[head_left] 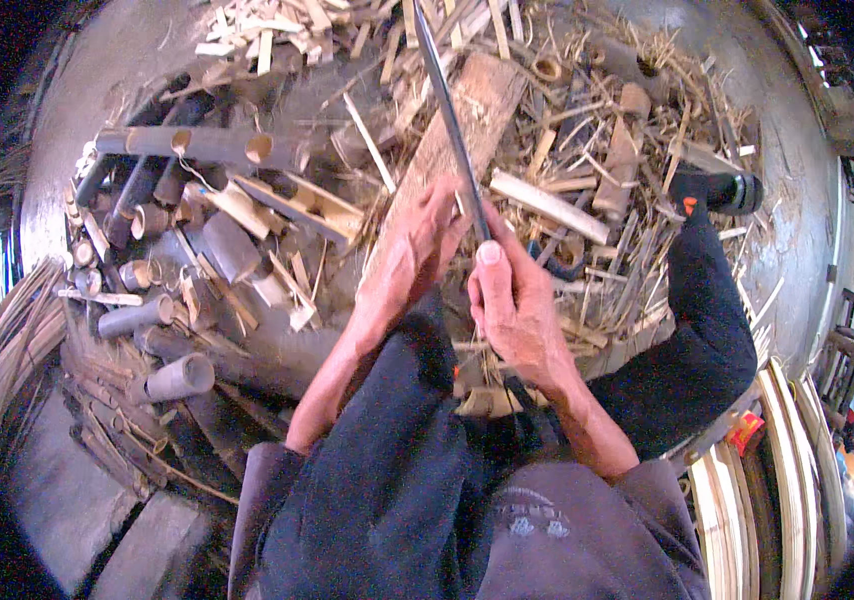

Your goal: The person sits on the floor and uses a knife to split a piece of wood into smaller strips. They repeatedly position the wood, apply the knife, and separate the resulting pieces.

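Observation:
My right hand [519, 310] is wrapped round the near end of a long, narrow blade [443, 95], its thumb lying along the top. The handle is hidden in the fist. The blade points away from me and leans slightly left. Close beside it, my left hand [417, 245] has its fingers curled together near the blade's lower part. What those fingers hold, if anything, is hidden. Beneath the blade and the left hand lies a thick wooden plank [487, 95], slanting away to the right. A pale split strip of bamboo [550, 207] rests just right of the plank.
Bamboo tubes [182, 378] and half-split pieces [322, 208] lie in a heap on the left. Shavings and offcuts [277, 25] cover the floor ahead and to the right. My shoe [732, 193] is at the right. Long pale strips [722, 510] stand at the lower right.

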A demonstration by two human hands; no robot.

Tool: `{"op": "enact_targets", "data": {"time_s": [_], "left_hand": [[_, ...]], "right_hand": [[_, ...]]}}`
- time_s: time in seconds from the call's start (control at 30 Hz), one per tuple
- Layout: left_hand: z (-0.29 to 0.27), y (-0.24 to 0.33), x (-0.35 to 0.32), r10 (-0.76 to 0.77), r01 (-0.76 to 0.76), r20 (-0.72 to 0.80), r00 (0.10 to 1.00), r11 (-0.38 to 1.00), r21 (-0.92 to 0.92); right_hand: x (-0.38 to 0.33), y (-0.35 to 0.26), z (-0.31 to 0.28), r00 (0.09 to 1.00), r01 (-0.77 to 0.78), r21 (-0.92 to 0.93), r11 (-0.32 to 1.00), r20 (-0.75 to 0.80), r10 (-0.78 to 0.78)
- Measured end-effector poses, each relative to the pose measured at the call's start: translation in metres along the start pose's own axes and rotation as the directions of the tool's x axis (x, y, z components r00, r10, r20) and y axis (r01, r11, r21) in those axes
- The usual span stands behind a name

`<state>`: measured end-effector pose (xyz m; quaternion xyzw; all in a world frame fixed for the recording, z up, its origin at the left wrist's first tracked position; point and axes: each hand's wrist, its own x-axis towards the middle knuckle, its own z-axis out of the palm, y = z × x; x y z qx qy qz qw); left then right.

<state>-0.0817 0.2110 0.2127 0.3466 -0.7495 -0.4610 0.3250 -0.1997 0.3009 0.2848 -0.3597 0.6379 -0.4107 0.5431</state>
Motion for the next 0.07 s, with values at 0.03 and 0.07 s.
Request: {"op": "enact_targets", "data": {"time_s": [0.03, 0.07], "left_hand": [[-0.004, 0.007, 0.006, 0.004, -0.004, 0.015, 1.0, 0.999, 0.035], [0.0, -0.004, 0.003, 0.044, -0.044, 0.016, 0.999, 0.999, 0.03]], "right_hand": [[-0.001, -0.013, -0.003, 1.0, -0.002, -0.049, 0.999, -0.009, 0.001], [-0.002, -0.011, -0.003, 1.0, -0.008, -0.049, 0.999, -0.012, 0.007]]}}
